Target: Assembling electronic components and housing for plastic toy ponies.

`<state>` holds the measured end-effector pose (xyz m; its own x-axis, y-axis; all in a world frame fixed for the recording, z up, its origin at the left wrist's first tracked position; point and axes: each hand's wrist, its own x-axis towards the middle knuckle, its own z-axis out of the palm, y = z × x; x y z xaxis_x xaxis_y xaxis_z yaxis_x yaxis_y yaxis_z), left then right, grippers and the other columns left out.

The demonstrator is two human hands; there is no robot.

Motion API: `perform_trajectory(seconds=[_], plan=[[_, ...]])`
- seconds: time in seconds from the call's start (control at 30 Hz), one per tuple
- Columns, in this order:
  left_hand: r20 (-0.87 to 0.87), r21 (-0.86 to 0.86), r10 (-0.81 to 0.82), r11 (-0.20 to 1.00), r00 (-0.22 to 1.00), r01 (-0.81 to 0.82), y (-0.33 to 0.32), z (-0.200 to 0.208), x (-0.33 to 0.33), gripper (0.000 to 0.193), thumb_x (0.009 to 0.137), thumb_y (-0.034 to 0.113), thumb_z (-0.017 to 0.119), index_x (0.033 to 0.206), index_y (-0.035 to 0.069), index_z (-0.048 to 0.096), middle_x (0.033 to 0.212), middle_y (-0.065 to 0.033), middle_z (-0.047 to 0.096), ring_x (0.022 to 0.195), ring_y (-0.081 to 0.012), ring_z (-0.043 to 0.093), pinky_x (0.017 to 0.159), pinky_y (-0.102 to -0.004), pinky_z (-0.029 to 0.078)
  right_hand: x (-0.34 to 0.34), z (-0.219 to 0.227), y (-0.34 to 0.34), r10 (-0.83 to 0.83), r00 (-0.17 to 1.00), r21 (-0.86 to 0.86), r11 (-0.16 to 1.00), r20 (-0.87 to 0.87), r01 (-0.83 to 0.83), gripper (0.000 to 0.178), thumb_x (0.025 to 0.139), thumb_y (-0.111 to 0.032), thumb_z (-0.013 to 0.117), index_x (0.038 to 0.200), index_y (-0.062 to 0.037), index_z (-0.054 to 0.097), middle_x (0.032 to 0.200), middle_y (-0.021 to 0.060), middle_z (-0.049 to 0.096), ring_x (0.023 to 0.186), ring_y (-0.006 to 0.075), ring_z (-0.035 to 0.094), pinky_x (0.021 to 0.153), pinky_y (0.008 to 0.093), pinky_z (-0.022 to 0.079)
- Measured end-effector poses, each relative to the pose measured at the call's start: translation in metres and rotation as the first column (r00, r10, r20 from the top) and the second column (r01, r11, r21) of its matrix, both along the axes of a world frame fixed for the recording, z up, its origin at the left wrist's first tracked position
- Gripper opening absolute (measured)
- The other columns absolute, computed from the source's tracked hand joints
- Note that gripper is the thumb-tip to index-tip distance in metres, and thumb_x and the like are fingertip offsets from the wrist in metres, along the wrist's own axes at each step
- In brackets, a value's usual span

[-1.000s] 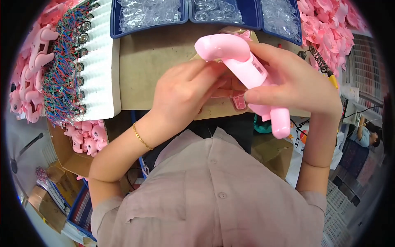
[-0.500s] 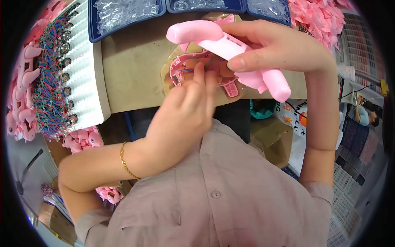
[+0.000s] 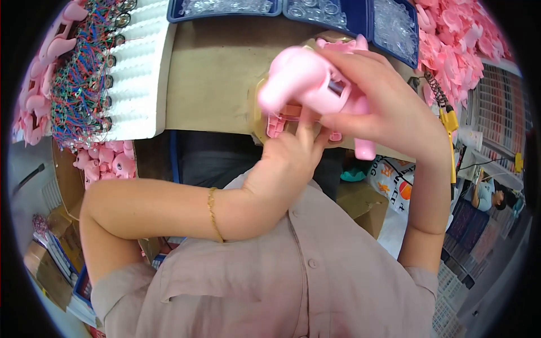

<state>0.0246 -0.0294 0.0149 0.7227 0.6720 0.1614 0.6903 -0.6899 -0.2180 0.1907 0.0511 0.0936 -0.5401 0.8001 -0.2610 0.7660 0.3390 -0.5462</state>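
Observation:
A pink plastic shell half (image 3: 301, 70), toy-like and rounded at its end, is held in my right hand (image 3: 380, 107), with the thumb below and the fingers over the top. Under it, a matching pink shell half (image 3: 275, 127) lies open-side up in a tan holder (image 3: 260, 121) at the table's front edge. My left hand (image 3: 287, 163) reaches into that lower shell with its fingers stretched out. The held shell hides the fingertips and most of the lower shell's inside, so what they touch does not show.
Blue trays (image 3: 225, 17) of clear plastic parts line the table's back. White corrugated foam (image 3: 138, 73) at left carries many wired parts (image 3: 81, 84). Pink pieces (image 3: 451, 45) are heaped at far right, near a yellow tool (image 3: 448, 121) on a coiled cord. A person (image 3: 489, 194) sits beyond.
My right hand has turned the held shell half and lowered it over the lower one. My left fingers stay in the lower shell. The whole view has shifted.

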Motion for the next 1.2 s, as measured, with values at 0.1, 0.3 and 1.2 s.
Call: perform_trajectory(seconds=[0.1, 0.3, 1.2], plan=[[0.271, -0.311, -0.057, 0.940, 0.961, 0.143, 0.005, -0.017, -0.031, 0.047, 0.076, 0.008, 0.055, 0.123, 0.008, 0.054, 0.120, -0.0147, 0.052, 0.080, -0.0179, 0.057, 0.061, -0.0272, 0.048, -0.005, -0.010, 0.008, 0.226, 0.970, 0.068, 0.970, 0.090, -0.232, 0.062, 0.066, -0.015, 0.069, 0.123, 0.0000, 0.051, 0.101, 0.0153, 0.061, 0.102, 0.0293, 0.055, 0.103, 0.0402, 0.033], [0.709, -0.514, 0.308, 0.841, 0.635, 0.166, 0.012, -0.010, -0.081, 0.033, 0.071, -0.002, 0.064, 0.103, 0.006, 0.065, 0.100, -0.0089, 0.062, 0.083, -0.0253, 0.061, 0.068, -0.0349, 0.049, -0.002, -0.016, 0.001, 0.195, 0.962, 0.119, 0.968, 0.191, -0.220, 0.069, 0.058, -0.017, 0.074, 0.123, -0.0061, 0.053, 0.117, 0.0133, 0.055, 0.114, 0.0338, 0.048, 0.105, 0.0431, 0.031], [0.398, -0.549, -0.148, 0.752, 0.905, 0.364, 0.094, 0.041, -0.010, 0.072, 0.070, 0.023, 0.074, 0.135, 0.014, 0.044, 0.094, -0.0079, 0.062, 0.070, -0.0236, 0.061, 0.063, -0.0332, 0.050, 0.044, -0.022, -0.086, -0.750, 0.613, -0.484, 0.644, -0.247, 0.593, 0.024, 0.092, -0.019, 0.054, 0.103, 0.0021, 0.058, 0.080, 0.0081, 0.064, 0.062, 0.0106, 0.058, 0.056, 0.0231, 0.046]])
